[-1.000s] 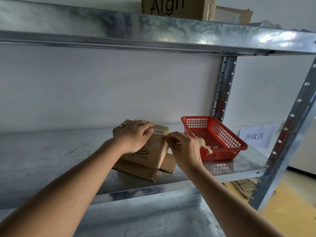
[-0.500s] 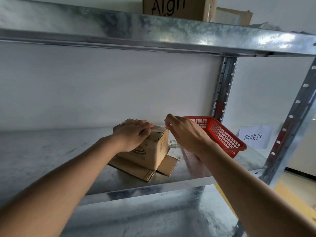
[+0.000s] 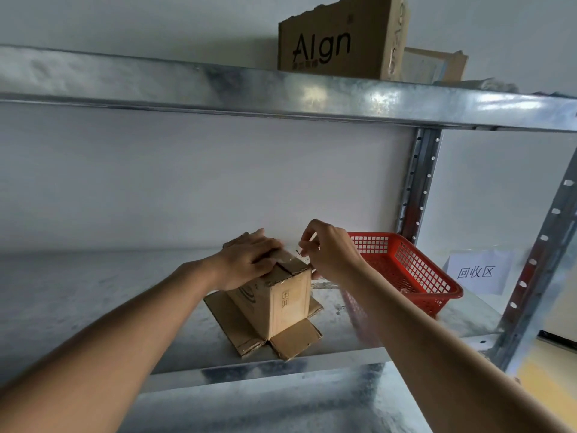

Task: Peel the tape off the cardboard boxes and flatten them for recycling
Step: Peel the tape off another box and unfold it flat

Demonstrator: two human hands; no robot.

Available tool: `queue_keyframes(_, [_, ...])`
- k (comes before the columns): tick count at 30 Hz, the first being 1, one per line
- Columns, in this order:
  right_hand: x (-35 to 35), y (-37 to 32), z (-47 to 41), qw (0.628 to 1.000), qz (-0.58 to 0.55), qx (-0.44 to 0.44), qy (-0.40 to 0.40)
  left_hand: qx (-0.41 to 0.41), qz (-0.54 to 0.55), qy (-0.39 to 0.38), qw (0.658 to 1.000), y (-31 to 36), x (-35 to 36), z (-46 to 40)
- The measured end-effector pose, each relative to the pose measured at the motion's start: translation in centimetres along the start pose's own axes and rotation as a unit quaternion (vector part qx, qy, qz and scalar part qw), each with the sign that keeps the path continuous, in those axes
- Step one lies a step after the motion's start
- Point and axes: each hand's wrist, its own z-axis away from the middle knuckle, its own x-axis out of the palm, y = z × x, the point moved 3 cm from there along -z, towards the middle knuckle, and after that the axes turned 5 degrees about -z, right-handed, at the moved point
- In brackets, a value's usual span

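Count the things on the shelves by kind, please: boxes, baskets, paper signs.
Boxes: 3 (small box under the hands, Algn box, box behind it)
Baskets: 1 (red basket)
Paper signs: 1 (sign)
Total: 5

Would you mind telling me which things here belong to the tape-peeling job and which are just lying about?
In use:
small cardboard box
left hand pressing its top
right hand pinching clear tape

Lying about:
red basket
paper sign
Align box on the upper shelf

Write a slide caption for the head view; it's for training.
Left hand steadies small cardboard box while right hand peels tape beside red basket.
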Motion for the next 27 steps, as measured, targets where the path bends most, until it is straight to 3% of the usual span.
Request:
queue_keyframes(5, [1.3, -1.3, 0.3, 0.997, -0.055, 0.061, -0.004, -0.134, -0.079, 0.004, 0.988, -0.1, -2.0, 0.5])
queue_keyframes(9, [2.9, -3.3, 1.3, 0.980, -0.158, 0.118, -0.018, -0.214, -0.049, 0.018, 0.976, 1.2, -2.8, 1.7])
queue_keyframes(12, [4.9, -4.2, 2.0, 0.940, -0.289, 0.180, -0.030, -0.257, 0.012, 0.036, 0.966, 0.4, -2.0, 2.9])
queue_keyframes(20, [7.2, -5.9, 2.5, 0.912, -0.360, 0.194, -0.021, -0.221, 0.111, 0.029, 0.969, -4.0, -2.5, 5.2])
queue_keyframes(24, [4.6, -5.6, 1.1, 0.945, -0.286, 0.139, 0.075, -0.204, 0.137, -0.011, 0.969, -4.4, -3.0, 5.7])
queue_keyframes(27, [1.7, -4.4, 0.2, 0.949, -0.247, 0.134, 0.145, -0.191, 0.122, -0.074, 0.971, -5.9, -3.9, 6.3])
